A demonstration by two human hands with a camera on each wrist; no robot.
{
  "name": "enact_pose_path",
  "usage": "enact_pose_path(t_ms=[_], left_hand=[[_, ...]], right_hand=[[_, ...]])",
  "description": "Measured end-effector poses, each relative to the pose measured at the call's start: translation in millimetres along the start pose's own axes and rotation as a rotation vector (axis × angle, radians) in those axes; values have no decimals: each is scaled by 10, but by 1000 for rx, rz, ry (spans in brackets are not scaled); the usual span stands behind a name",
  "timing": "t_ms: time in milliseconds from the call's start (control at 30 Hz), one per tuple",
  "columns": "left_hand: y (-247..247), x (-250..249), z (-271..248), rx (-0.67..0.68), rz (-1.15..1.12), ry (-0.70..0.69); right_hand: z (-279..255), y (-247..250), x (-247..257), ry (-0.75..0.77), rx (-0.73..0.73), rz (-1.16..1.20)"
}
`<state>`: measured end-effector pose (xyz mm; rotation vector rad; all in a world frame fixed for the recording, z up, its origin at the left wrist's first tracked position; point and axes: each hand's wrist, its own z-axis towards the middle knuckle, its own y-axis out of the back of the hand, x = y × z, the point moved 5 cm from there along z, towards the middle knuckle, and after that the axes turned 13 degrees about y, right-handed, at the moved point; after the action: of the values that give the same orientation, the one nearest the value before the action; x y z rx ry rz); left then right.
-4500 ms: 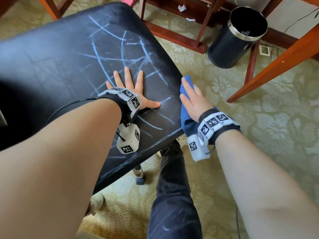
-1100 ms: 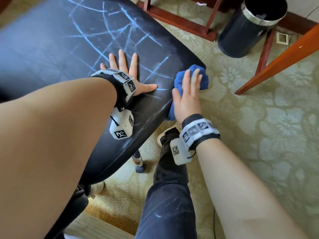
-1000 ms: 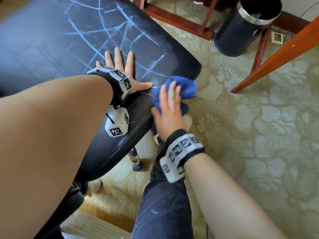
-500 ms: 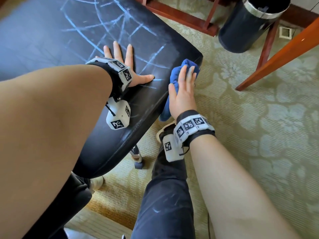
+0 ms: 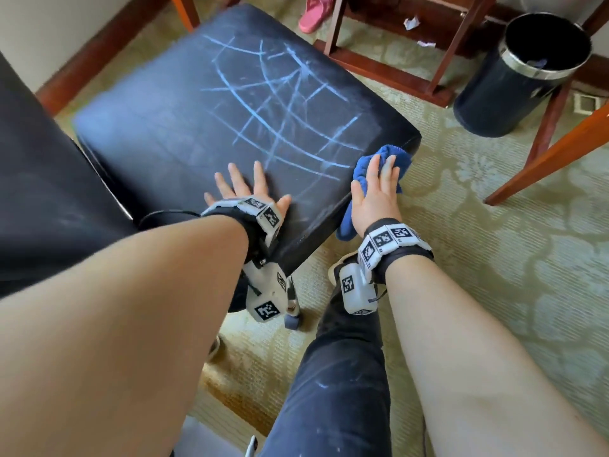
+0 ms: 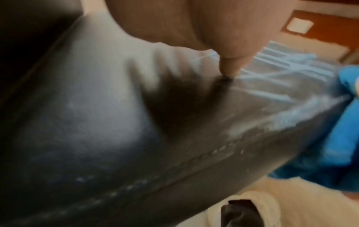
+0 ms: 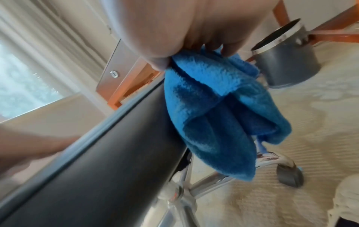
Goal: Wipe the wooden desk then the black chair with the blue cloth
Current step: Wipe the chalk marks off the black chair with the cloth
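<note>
The black chair seat (image 5: 164, 133) carries crossing blue chalk lines (image 5: 280, 103) over its far right half. My left hand (image 5: 247, 188) lies flat on the seat's near edge, fingers spread, holding nothing. My right hand (image 5: 375, 192) holds the blue cloth (image 5: 397, 155) against the seat's right side edge, near the front corner. In the right wrist view the cloth (image 7: 213, 115) is bunched under my thumb and fingers and hangs down beside the seat edge (image 7: 116, 153). The left wrist view is blurred, showing the seat (image 6: 97, 122) and the cloth (image 6: 345, 130) at the right.
A black bin (image 5: 514, 84) stands on the patterned carpet at the far right, between red-brown wooden legs (image 5: 543, 159). A pink slipper (image 5: 313, 14) lies behind the chair. The chair's backrest (image 5: 39, 192) fills the left. My dark-trousered leg (image 5: 339, 374) stands below the seat, near a caster (image 7: 289, 173).
My right hand rubbed the cloth back and forth along the seat's side edge and now sits near the corner. The left hand stayed flat. The head view has tilted up.
</note>
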<state>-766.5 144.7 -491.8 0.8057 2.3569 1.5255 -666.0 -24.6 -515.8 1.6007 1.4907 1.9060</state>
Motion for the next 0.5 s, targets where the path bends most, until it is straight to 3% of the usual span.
enact_pose_path(t_ms=[67, 200, 300, 400, 500], left_hand=[[-110, 203, -44, 3, 5, 51], [-191, 280, -104, 88, -41, 22], [-120, 320, -70, 73, 80, -37], [-70, 412, -2, 83, 117, -40], [-50, 457, 31, 114, 182, -57]], right_hand=[[-108, -74, 129, 70, 23, -115], [-455, -454, 534, 244, 150, -275], [-742, -756, 820, 411, 232, -316], [-728, -785, 822, 401, 215, -368], [-564, -651, 698, 270, 151, -405]])
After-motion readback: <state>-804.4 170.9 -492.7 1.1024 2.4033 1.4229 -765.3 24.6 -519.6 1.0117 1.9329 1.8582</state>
